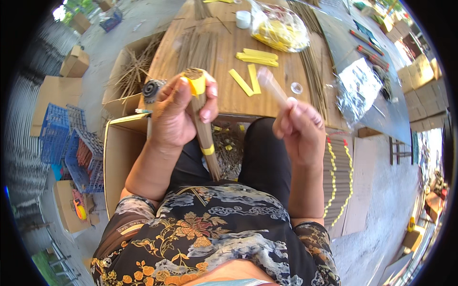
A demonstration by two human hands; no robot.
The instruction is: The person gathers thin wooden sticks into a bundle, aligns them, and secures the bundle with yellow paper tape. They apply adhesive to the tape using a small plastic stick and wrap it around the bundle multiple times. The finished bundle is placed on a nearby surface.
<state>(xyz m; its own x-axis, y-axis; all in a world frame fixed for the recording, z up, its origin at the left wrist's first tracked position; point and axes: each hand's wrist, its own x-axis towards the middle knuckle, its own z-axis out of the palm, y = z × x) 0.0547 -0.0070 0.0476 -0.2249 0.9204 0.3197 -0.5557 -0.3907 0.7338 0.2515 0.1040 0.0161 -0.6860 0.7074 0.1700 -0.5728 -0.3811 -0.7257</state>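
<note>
My left hand [172,114] is clamped on the stick bundle [205,131] above my lap, a yellow strip [198,86] around its top; my right hand [303,126] pinches a pale, blurred tool [273,85]. Banding seems in hand; next calls for smoothing the strip.

The left hand [177,112] curls in a grip, the right hand [301,127] pinches, both bare forearms [153,166] extended forward.

Bright daylight — foil [359,89] glares (edges bow).
</note>
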